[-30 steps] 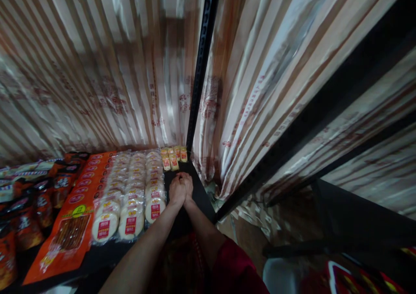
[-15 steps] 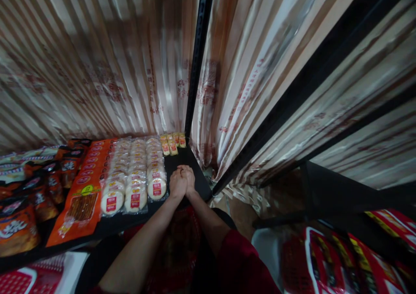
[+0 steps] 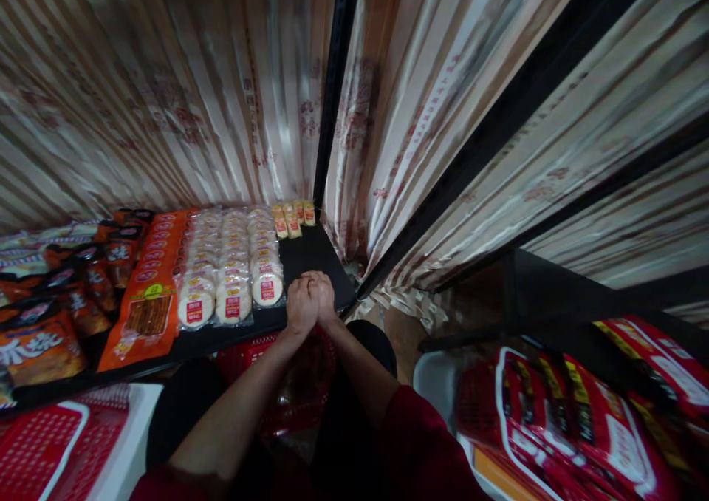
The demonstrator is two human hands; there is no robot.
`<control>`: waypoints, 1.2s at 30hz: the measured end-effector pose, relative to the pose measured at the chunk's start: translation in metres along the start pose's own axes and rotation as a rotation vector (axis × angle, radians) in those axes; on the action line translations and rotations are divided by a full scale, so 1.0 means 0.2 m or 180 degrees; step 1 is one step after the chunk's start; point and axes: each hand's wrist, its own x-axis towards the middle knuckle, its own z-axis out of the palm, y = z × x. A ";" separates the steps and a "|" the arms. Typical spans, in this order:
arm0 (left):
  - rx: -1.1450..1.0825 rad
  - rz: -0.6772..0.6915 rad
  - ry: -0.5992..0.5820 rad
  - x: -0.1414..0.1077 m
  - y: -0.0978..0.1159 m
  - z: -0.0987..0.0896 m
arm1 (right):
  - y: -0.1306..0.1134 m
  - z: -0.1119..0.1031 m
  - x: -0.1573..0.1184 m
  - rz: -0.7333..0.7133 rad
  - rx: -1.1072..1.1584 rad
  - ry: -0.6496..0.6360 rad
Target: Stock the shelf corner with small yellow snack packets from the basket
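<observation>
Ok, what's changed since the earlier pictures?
The view has tipped downward, bringing the red basket into the picture at lower left. The clasped left hand and right hand have drawn back from the small yellow packets toward the near edge of the black shelf. Nothing was taken or released; the packets stayed put.

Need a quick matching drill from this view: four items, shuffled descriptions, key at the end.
Items
1. Hands
2. Cakes
3. Yellow packs
4. Curtain

Descriptions
A. At the far corner of the shelf, by the post
B. Hanging in folds behind the shelf
C. Bare, pressed against each other
D. Round, pale, wrapped, in three rows

Pairs
1-C
2-D
3-A
4-B
</observation>
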 end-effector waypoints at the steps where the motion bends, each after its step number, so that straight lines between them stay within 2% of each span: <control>1: -0.0020 0.0033 0.0016 -0.02 -0.01 0.00 | 0.00 0.00 -0.02 -0.0003 0.0046 0.0020; 10: -0.0165 0.0358 0.0284 -0.18 -0.11 0.09 | 0.00 -0.02 -0.18 -0.0008 0.0391 0.0130; 19: -0.0381 0.0813 0.0392 -0.37 -0.15 0.04 | 0.00 0.00 -0.37 -0.0276 0.0626 0.0397; 24: -0.0340 0.0935 0.0450 -0.44 -0.19 0.06 | 0.04 0.04 -0.47 -0.0560 0.0802 0.0630; 27: -0.0272 0.0987 0.0433 -0.49 -0.23 0.09 | 0.09 0.08 -0.53 -0.0575 0.0829 0.0538; 31: -0.0217 0.0915 0.0386 -0.54 -0.30 0.15 | 0.16 0.16 -0.60 -0.0348 0.0625 0.0273; 33: -0.0208 0.0717 0.0186 -0.55 -0.35 0.19 | 0.17 0.21 -0.62 -0.0132 0.0510 0.0010; 36: -0.0175 0.0204 -0.0345 -0.56 -0.42 0.22 | 0.18 0.28 -0.63 0.0271 0.0475 -0.0505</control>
